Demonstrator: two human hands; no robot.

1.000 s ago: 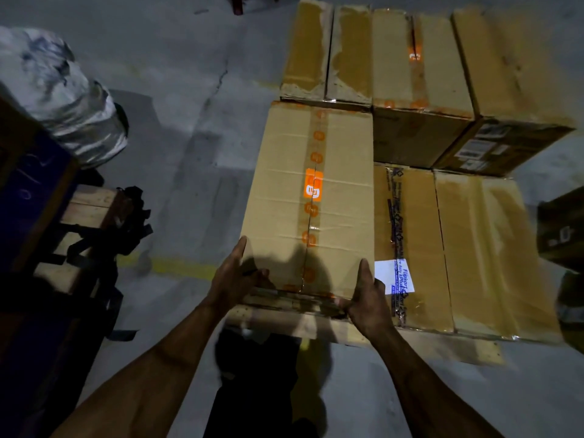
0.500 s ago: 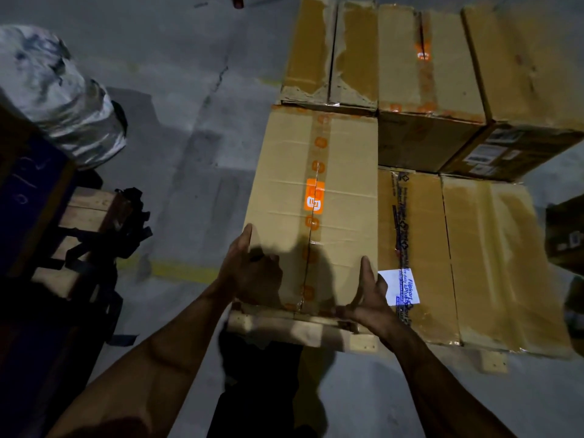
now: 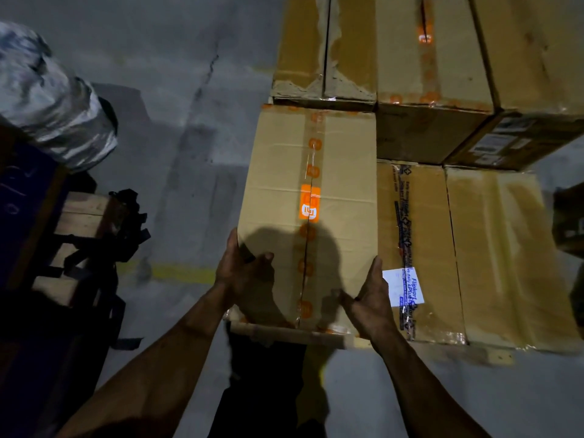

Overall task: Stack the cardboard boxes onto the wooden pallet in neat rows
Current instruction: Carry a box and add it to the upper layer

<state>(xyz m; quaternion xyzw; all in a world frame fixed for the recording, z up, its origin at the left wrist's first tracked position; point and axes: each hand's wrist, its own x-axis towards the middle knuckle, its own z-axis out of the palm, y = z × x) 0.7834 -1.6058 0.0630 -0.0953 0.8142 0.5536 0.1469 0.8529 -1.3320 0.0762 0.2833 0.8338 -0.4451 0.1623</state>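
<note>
Hands on the near end of a long cardboard box point(image 3: 311, 197) sealed with orange-dotted tape. Left hand point(image 3: 241, 273) flat along the box's left edge, fingers straight, thumb lying on top; right hand point(image 3: 371, 300) pressed against the right near corner, fingers extended, nothing pinched. Box lies on the wooden pallet point(image 3: 284, 334), touching the taped box point(image 3: 417, 248) on its right and the back-row boxes point(image 3: 325, 49) at its far end. Grey concrete floor point(image 3: 177, 121) around.
</note>
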